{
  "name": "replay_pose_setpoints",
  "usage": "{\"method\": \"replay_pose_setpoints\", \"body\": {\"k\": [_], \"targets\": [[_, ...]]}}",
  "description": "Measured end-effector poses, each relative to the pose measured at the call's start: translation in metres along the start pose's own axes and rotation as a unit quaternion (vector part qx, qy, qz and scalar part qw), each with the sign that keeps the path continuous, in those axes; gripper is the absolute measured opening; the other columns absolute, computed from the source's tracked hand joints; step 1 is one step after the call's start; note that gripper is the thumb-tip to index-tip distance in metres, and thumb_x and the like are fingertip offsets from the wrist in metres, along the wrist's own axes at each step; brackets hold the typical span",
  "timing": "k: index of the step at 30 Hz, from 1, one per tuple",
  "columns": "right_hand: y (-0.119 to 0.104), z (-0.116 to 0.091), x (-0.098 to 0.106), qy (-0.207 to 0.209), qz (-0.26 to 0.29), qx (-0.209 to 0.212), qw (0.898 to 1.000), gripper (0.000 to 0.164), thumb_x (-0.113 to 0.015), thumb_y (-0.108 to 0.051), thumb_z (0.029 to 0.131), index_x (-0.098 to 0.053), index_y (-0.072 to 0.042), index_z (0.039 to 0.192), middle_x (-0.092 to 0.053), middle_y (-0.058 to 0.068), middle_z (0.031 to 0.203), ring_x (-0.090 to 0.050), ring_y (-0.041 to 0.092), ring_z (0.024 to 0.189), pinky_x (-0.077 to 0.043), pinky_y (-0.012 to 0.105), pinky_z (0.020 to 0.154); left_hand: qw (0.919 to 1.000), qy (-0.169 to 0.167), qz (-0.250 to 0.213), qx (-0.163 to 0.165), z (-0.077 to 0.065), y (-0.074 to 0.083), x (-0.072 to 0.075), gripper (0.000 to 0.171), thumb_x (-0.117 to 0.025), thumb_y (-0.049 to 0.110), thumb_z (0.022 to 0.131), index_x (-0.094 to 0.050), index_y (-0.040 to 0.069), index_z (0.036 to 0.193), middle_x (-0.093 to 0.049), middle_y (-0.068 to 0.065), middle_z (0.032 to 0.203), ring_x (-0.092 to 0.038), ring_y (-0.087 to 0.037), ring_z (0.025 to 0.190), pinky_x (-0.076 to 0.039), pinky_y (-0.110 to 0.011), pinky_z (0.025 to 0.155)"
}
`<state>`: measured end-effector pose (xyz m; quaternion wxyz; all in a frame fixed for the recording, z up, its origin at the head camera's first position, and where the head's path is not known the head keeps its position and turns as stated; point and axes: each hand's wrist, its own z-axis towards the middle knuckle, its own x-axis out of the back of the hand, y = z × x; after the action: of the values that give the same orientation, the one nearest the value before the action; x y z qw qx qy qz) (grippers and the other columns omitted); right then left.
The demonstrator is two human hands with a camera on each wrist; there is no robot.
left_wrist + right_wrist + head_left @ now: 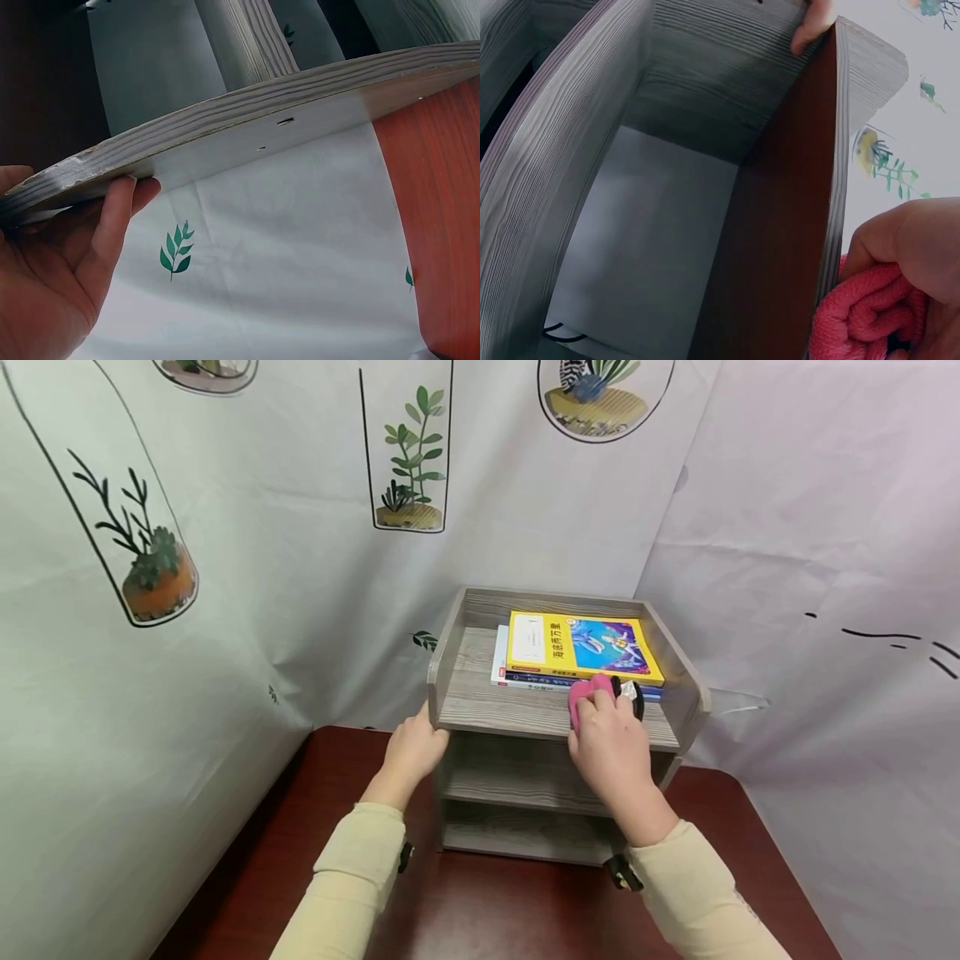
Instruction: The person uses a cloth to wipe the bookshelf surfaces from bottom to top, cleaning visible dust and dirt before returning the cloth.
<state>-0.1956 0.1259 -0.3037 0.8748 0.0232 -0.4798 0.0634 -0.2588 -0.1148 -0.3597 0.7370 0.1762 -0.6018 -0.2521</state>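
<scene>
A small wood-grain shelf unit (502, 717) stands on the dark red table. My left hand (416, 745) grips the edge of its left side panel; in the left wrist view the fingers (116, 217) lie against the panel's outer face. My right hand (611, 739) holds a bunched pink cloth (581, 692) on the top board, near its front edge at the right. Black and white patches show beside the pink at the fingertips. The right wrist view shows the cloth (862, 315) as fluffy and folded, partly hidden by the hand. Behind it lies a yellow book (540, 647).
Under the yellow book are several more books (498, 660), stacked flat inside the raised rim of the top board. Open compartments (525, 827) lie below. The red table (480, 910) extends around the unit, and white curtain-like walls (300, 568) printed with plants enclose it.
</scene>
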Motion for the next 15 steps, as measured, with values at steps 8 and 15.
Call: {"method": "replay_pose_setpoints", "body": {"k": [8, 15], "targets": [[-0.009, 0.002, -0.001, 0.007, -0.002, 0.010, 1.000, 0.047, -0.077, -0.023, 0.071, -0.065, 0.002, 0.109, -0.056, 0.018, 0.098, -0.045, 0.030, 0.074, -0.048, 0.041, 0.054, 1.0000, 0.004, 0.001, -0.006, 0.000, -0.001, -0.001, 0.048, -0.041, 0.032, 0.096, -0.039, 0.011, 0.139, -0.065, -0.020, 0.092, -0.061, -0.034, 0.074, -0.043, -0.045, 0.061], [-0.015, 0.004, -0.004, 0.015, -0.004, 0.017, 1.000, 0.043, -0.076, -0.022, 0.072, -0.066, 0.002, 0.106, -0.056, 0.017, 0.096, -0.044, 0.029, 0.072, -0.047, 0.040, 0.053, 1.0000, 0.004, -0.004, -0.001, -0.001, -0.001, -0.001, 0.051, -0.046, 0.025, 0.092, -0.038, 0.010, 0.141, -0.065, -0.020, 0.093, -0.061, -0.034, 0.073, -0.043, -0.045, 0.061]]}}
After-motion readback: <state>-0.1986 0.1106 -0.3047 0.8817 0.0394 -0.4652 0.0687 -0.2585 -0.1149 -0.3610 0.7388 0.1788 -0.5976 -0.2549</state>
